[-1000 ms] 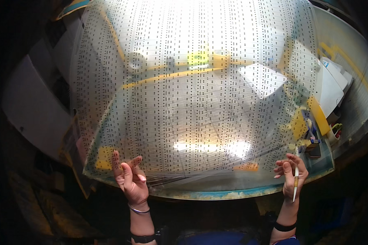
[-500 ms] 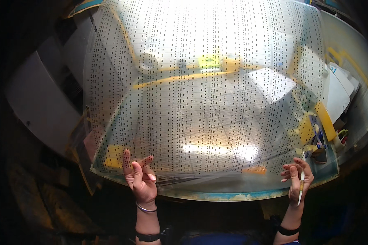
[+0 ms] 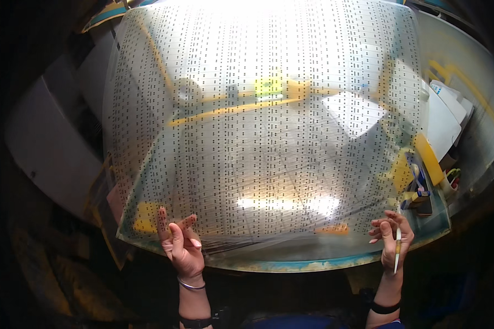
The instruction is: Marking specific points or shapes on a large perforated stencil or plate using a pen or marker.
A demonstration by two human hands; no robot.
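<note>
A large clear film sheet (image 3: 247, 159), printed with rows of small black marks, spreads above a glass-topped table (image 3: 291, 266). My left hand (image 3: 186, 257) is at its near left corner, thumb on the near side and fingers showing through the film, pinching the edge. At the near right corner, my right hand (image 3: 394, 241) has its thumb and fingers closed around the edge in the same way. A slim white pen-like tool (image 3: 397, 249) with a yellowish band is also tucked in that hand, pointing down toward the wrist.
Through the film show a white paper (image 3: 352, 112), a yellow-green block (image 3: 268, 86), a tape roll (image 3: 186, 92) and yellow strips. Right of the film stand a small box of tools (image 3: 420, 203), a cup (image 3: 451, 178) and loose papers (image 3: 443, 120). Bright light reflects off the film.
Hands, film and table all sit slightly farther left in the picture, as the view has shifted. Both hands keep the same hold.
</note>
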